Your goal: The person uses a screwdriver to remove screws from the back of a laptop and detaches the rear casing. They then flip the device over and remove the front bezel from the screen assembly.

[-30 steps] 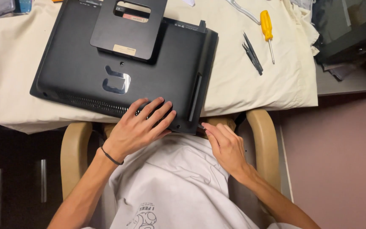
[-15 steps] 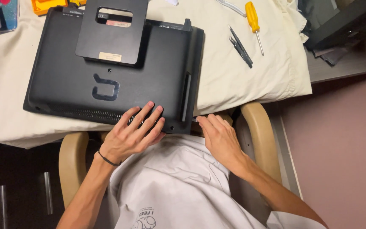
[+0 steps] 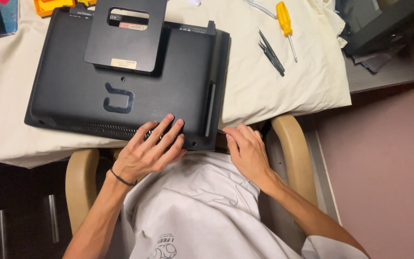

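Observation:
A black all-in-one computer (image 3: 135, 91) lies face down on a cream cloth (image 3: 264, 91), its square stand plate (image 3: 125, 36) on top at the far side. My left hand (image 3: 147, 151) rests flat on the near edge of the back cover, fingers spread over the vent slots. My right hand (image 3: 245, 148) touches the near right corner of the case with curled fingertips; whether it pinches the edge I cannot tell. A thin black band circles my left wrist.
A yellow-handled screwdriver (image 3: 285, 24) and black tweezers (image 3: 270, 52) lie on the cloth to the right of the computer. An orange object (image 3: 49, 5) sits at the far left. Wooden chair arms (image 3: 291, 148) flank my lap. A dark box (image 3: 384, 21) stands at the far right.
The view has shifted slightly, so the computer sits a little more to the right in frame. Both hands stay at its near edge, barely moved.

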